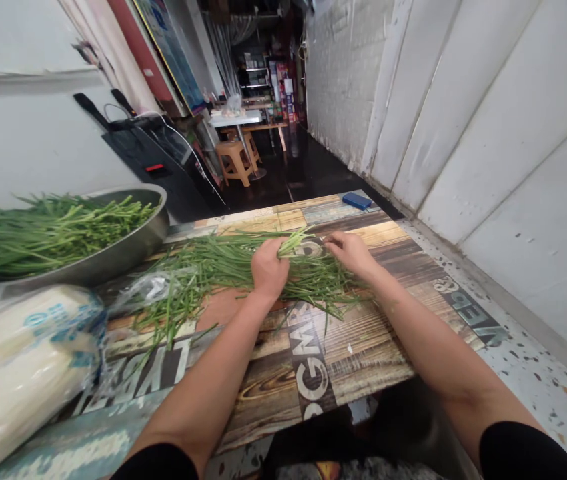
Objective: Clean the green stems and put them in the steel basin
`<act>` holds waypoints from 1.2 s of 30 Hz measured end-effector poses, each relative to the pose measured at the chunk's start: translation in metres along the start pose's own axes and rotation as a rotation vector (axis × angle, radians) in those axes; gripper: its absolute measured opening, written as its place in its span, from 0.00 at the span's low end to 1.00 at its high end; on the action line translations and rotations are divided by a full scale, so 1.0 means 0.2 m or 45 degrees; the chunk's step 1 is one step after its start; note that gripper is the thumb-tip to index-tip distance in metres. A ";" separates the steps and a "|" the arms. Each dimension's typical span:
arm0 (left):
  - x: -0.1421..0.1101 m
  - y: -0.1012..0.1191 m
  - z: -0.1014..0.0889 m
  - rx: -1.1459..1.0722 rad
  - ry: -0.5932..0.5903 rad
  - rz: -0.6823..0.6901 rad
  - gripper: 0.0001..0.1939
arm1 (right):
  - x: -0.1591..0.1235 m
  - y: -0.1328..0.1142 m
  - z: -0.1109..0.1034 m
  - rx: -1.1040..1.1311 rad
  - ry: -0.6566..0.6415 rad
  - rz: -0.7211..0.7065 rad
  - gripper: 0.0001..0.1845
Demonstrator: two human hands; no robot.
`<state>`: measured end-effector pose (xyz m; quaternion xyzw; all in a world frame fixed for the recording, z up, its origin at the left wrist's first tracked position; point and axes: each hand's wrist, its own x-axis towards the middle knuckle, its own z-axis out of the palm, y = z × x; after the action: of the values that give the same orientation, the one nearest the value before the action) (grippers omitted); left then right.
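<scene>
A loose pile of long green chive stalks (203, 270) lies across the wood-patterned table (363, 333). My left hand (269, 267) is closed round a bunch of the stalks near their pale ends. My right hand (349, 253) rests on the same pile just to the right, fingers curled and pinching at the stalk ends. Both forearms reach forward from the near edge.
A large metal basin (128, 250) heaped with more green stalks stands at the left. A plastic-wrapped white bundle (18, 363) lies at the near left. A small blue object (356, 200) sits at the far table edge. A white wall runs along the right; stools and tables stand down the corridor.
</scene>
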<state>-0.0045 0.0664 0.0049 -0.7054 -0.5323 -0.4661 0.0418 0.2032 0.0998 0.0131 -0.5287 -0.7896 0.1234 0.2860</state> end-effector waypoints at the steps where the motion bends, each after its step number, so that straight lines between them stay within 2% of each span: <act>1: 0.00 0.00 0.00 0.001 0.006 -0.003 0.13 | 0.00 0.00 -0.01 -0.043 0.016 0.036 0.17; 3: 0.00 0.00 0.00 0.000 0.024 -0.010 0.12 | -0.01 0.00 -0.02 -0.204 0.090 0.067 0.23; 5: 0.00 0.00 0.00 -0.001 0.036 -0.023 0.12 | -0.01 0.01 -0.02 -0.359 0.109 0.053 0.17; 7: 0.00 0.00 0.00 -0.003 0.025 -0.033 0.12 | -0.01 0.02 -0.02 -0.432 0.039 0.050 0.10; 10: 0.00 -0.01 0.01 -0.004 0.010 -0.040 0.12 | 0.00 0.03 -0.01 -0.414 -0.017 0.086 0.08; 13: 0.00 -0.01 0.01 -0.008 0.000 -0.038 0.13 | 0.01 0.05 0.02 -0.382 -0.070 -0.034 0.10; 16: 0.00 -0.01 0.01 -0.005 -0.019 -0.050 0.13 | 0.01 0.04 0.03 -0.416 -0.130 -0.158 0.07; 18: 0.00 -0.01 0.01 -0.007 -0.015 -0.065 0.13 | 0.01 0.03 0.01 -0.304 -0.039 -0.162 0.07; 21: 0.01 -0.01 0.00 -0.057 -0.043 -0.059 0.13 | 0.01 0.00 -0.02 0.182 0.080 -0.070 0.07; 24: 0.01 0.00 0.01 -0.153 -0.162 0.003 0.12 | 0.00 -0.03 -0.03 0.654 0.081 0.023 0.10; 26: 0.01 0.01 0.01 -0.172 -0.251 0.024 0.12 | 0.00 -0.05 -0.02 0.810 0.092 0.022 0.11; 31: 0.02 -0.01 0.02 -0.149 -0.303 -0.062 0.12 | -0.01 -0.06 0.00 0.923 0.117 -0.006 0.13; 36: 0.02 -0.02 0.03 -0.241 -0.381 -0.043 0.11 | -0.01 -0.08 0.00 0.873 0.130 0.009 0.10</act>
<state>-0.0045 0.0749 0.0026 -0.7586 -0.4982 -0.4046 -0.1123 0.1920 0.0910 0.0211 -0.4102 -0.6850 0.3559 0.4855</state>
